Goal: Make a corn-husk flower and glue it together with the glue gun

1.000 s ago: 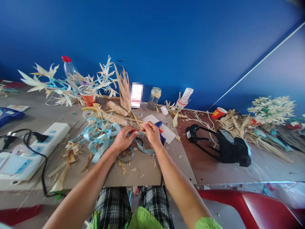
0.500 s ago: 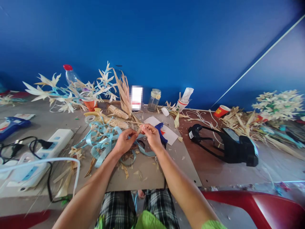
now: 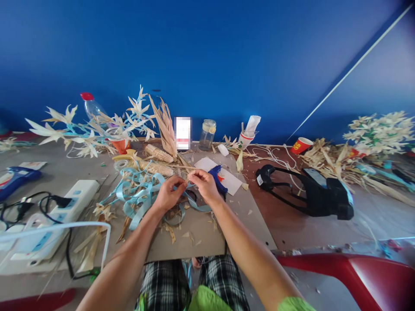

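My left hand [image 3: 169, 194] and my right hand [image 3: 203, 186] meet over a cardboard sheet [image 3: 194, 233], both pinching a small strip of dried corn husk [image 3: 188, 179] between their fingertips. A tangle of light blue ribbon [image 3: 138, 193] lies just left of my left hand. Behind my right hand lie a blue glue gun [image 3: 218, 180] and a white paper [image 3: 223, 177]. Dried corn cobs [image 3: 158, 160] and a husk bundle [image 3: 166, 125] sit beyond the hands.
Husk flowers on blue stems [image 3: 94, 127], a red-capped plastic bottle [image 3: 90, 105], a glass jar [image 3: 207, 134] and a paper cup [image 3: 248, 137] line the back. A white power strip [image 3: 61, 211] with black cords lies left. A black headset [image 3: 319, 194], red cup [image 3: 301, 146] and husk pile [image 3: 343, 166] lie right. A red chair [image 3: 350, 280] stands front right.
Both hands stay pinched on the husk strip, shifting slightly closer together. The view has tilted a little; a white cable has come into sight at the lower left.
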Tool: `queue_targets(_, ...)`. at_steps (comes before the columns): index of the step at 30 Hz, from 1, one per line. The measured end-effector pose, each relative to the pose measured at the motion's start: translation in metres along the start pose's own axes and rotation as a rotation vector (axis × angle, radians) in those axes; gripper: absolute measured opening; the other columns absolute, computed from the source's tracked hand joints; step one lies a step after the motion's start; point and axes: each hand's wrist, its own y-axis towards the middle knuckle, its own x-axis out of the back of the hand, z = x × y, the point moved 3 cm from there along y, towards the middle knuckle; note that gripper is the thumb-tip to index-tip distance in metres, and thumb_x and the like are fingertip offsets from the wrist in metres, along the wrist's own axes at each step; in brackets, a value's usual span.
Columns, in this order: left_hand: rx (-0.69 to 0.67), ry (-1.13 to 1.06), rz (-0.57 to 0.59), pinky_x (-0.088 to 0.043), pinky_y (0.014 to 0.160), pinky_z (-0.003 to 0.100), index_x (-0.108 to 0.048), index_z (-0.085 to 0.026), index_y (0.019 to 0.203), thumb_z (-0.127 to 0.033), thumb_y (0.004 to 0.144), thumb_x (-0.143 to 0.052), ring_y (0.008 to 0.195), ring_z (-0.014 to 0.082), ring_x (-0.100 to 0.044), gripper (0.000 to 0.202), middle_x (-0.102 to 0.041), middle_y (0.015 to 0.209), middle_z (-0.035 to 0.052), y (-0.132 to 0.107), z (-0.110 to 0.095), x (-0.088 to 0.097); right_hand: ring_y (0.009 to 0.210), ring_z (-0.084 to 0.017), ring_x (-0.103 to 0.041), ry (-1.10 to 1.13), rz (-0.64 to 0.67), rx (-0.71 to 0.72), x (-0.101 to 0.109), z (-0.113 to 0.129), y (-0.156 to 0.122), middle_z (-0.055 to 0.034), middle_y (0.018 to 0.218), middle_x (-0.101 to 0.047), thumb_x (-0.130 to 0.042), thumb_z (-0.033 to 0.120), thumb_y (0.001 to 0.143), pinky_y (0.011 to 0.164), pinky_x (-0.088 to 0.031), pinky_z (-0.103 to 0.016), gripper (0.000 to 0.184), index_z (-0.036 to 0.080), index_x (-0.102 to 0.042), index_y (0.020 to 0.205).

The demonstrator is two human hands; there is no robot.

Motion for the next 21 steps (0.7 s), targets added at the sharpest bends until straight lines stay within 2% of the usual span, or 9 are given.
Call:
queue_targets(4,0.001,0.017,0.011,-0.039,0.061,0.025,-0.055,-0.017,0.068,-0.029,0.080,-0.052,0.064,0.0130,-0.050,0.018,-0.054,0.066,0.0001,-0.001,-0.003,0.000,0.056,-0.009,-0.046,0.066,-0.090,-0.046,0.005,-0.001,0.001,0.0038,0.058,-0.055,-0.068,0.030,0.064,0.060,-0.039,-0.024,0.012,0.018,-0.063,0.064)
queue_targets(7,-0.007,0.026,0.020,-0.039,0.063,0.025,-0.054,-0.017,0.066,-0.026,0.079,-0.052,0.065,0.0132,-0.050,0.015,-0.054,0.066,0.0000,-0.001,-0.006,0.001,0.055,-0.009,-0.046,0.094,-0.101,-0.057,0.005,-0.004,0.002,0.0039,0.057,-0.055,-0.067,0.028,0.063,0.059,-0.038,-0.024,0.011,0.018,-0.064,0.063)
queue_targets(11,-0.032,0.023,0.036,-0.039,0.064,0.025,-0.053,-0.017,0.065,-0.022,0.077,-0.051,0.065,0.0130,-0.050,0.013,-0.054,0.066,0.0000,-0.001,-0.005,0.003,0.053,-0.009,-0.044,0.153,-0.161,-0.071,0.013,-0.010,0.008,0.0041,0.055,-0.054,-0.068,0.031,0.061,0.056,-0.036,-0.024,0.015,0.018,-0.061,0.064)
queue_targets(15,-0.020,0.010,-0.085,-0.037,0.061,0.024,-0.054,-0.017,0.065,-0.024,0.078,-0.052,0.064,0.0122,-0.048,0.015,-0.052,0.065,-0.0007,0.000,0.000,0.010,0.052,-0.008,-0.043,0.202,-0.280,0.000,0.029,-0.012,0.016,0.0052,0.053,-0.051,-0.067,0.033,0.063,0.055,-0.035,-0.023,0.017,0.018,-0.060,0.068)
queue_targets(18,0.019,0.001,-0.194,-0.036,0.059,0.024,-0.055,-0.017,0.066,-0.027,0.079,-0.052,0.061,0.0113,-0.046,0.017,-0.051,0.062,-0.0015,0.001,0.005,0.014,0.053,-0.008,-0.045,0.161,-0.265,0.018,0.033,-0.012,0.017,0.0045,0.057,-0.053,-0.063,0.030,0.064,0.055,-0.035,-0.023,0.015,0.018,-0.062,0.074)
queue_targets(21,0.024,-0.012,-0.234,-0.035,0.057,0.023,-0.054,-0.017,0.065,-0.029,0.078,-0.054,0.058,0.0105,-0.043,0.017,-0.048,0.060,-0.0026,0.001,0.008,0.016,0.055,-0.008,-0.047,0.113,-0.214,0.020,0.028,-0.011,0.015,0.0022,0.068,-0.058,-0.057,0.025,0.065,0.056,-0.038,-0.022,0.014,0.017,-0.063,0.075)
